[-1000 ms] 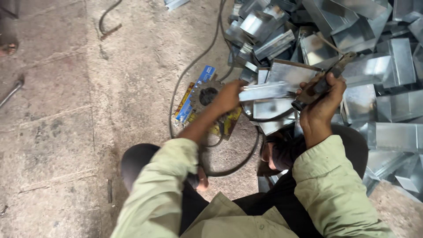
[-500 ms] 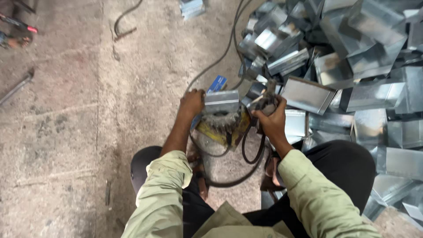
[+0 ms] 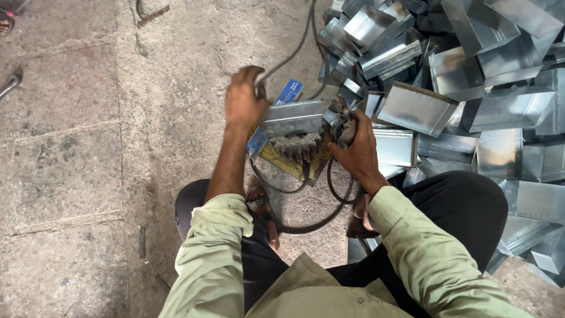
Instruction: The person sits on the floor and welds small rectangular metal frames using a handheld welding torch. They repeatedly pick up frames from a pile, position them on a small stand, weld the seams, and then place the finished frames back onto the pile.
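My left hand (image 3: 244,100) grips the left end of a folded galvanized sheet-metal piece (image 3: 292,118) and holds it level over a yellowish block with a rough grey top (image 3: 299,150). My right hand (image 3: 355,154) is closed on a dark clamp-like tool (image 3: 343,115) at the right end of that piece. A black cable (image 3: 300,221) loops down from the tool between my knees. A blue packet (image 3: 288,93) lies on the floor just behind the piece.
A large heap of similar shiny metal pieces (image 3: 447,76) fills the right side. Bare concrete floor (image 3: 88,147) lies to the left, with a metal rod (image 3: 10,83) at the far left edge. Another cable (image 3: 292,50) runs away upward.
Both hands came back from the heap toward my knees, bringing one metal piece with them; it now sits over the block, with the tool at its right end.
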